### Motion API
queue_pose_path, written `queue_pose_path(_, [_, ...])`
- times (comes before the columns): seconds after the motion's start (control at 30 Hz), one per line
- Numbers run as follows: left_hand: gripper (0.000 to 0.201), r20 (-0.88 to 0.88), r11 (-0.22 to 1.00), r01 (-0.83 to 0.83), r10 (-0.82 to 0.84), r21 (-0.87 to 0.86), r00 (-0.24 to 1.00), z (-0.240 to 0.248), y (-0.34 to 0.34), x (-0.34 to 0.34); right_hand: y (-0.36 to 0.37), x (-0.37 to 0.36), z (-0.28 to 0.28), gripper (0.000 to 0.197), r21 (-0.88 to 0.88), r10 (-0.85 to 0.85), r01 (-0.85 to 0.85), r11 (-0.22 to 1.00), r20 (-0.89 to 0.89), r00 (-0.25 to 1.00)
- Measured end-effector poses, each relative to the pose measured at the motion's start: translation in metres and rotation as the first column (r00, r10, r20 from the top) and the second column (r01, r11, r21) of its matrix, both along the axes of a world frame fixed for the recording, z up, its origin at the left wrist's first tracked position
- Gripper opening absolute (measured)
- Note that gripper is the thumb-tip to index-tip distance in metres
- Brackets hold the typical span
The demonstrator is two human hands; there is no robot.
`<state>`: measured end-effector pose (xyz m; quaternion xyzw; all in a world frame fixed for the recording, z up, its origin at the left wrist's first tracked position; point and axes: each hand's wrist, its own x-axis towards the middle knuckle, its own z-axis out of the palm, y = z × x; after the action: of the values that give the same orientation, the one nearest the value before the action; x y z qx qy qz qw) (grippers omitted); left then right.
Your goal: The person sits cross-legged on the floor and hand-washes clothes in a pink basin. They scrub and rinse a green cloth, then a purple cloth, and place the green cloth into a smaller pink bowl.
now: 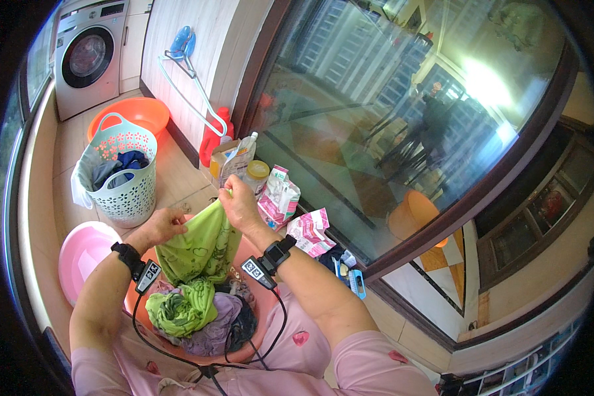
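Note:
A lime-green printed garment (201,244) hangs stretched between my two hands, above an orange-pink basin (265,298). Its left edge is pinched in my left hand (162,226). Higher up and to the right, my right hand (239,203) is closed in a fist on the other edge. Below, a bunched green cloth (183,308) lies in the basin beside a crumpled purple cloth (214,325) and a dark cloth (243,328). Whether the bunched cloth is part of the garment I hold, I cannot tell.
A pale laundry basket (122,191) with dark clothes stands ahead left, before an orange tub (153,113). A pink basin (89,254) sits at left. Detergent bags (278,198), a red bottle (212,140) and a jar (257,173) line the glass door. A washing machine (89,59) stands far left.

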<state>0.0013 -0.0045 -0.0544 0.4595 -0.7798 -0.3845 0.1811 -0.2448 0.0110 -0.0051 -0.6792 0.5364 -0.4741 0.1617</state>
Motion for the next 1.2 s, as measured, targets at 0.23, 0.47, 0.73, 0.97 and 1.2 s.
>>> queue_pose_path(0.23, [0.021, 0.174, 0.993, -0.023, 0.042, -0.112, 0.984, 0.007, 0.001, 0.008, -0.012, -0.016, -0.007, 0.022, -0.052, -0.025, 0.027, 0.998, 0.039, 0.999])
queue_pose_path(0.47, [0.024, 0.25, 0.979, 0.003, 0.049, -0.204, 0.967, 0.001, -0.006, 0.014, -0.019, -0.017, -0.02, 0.026, 0.062, 0.074, -0.091, 0.994, 0.231, 0.97])
queue_pose_path(0.73, [0.021, 0.072, 0.964, -0.157, 0.175, -0.213, 0.982, 0.005, -0.014, 0.027, -0.01, -0.011, -0.031, 0.023, 0.359, 0.558, -0.473, 0.805, -0.186, 0.809])
queue_pose_path(0.97, [0.017, -0.106, 0.971, -0.234, 0.227, -0.059, 0.968, 0.023, 0.0, 0.022, -0.009, -0.009, -0.02, 0.023, 0.297, 0.431, -0.386, 0.874, -0.102, 0.897])
queue_pose_path(1.2, [0.019, -0.278, 0.981, -0.106, 0.148, 0.16, 0.949, 0.045, 0.025, -0.015, -0.003, 0.018, -0.005, 0.033, 0.197, 0.41, -0.405, 0.893, 0.015, 0.912])
